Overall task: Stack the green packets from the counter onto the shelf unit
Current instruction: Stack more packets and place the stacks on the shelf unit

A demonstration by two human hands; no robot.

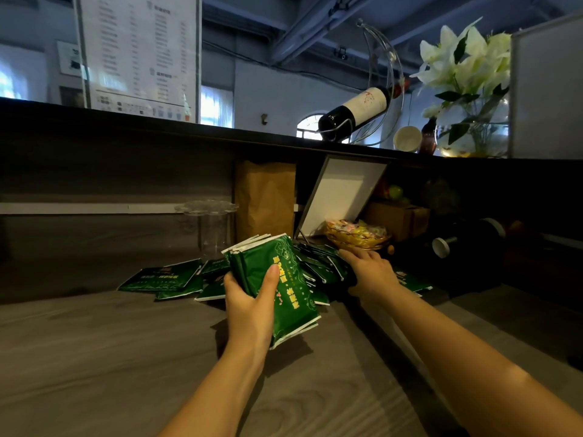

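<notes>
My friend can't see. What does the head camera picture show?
A left hand grips a stack of green packets above a wooden counter, while the right hand touches loose green packets scattered behind it. A candy basket and a tilted wine bottle sit farther back.

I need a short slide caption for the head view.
Left hand holds a packet stack; right hand touches loose packets on the counter.

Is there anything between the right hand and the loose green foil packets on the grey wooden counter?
Nothing visible stands between them: the right hand lies directly on the pile of loose green foil packets on the counter.
</notes>
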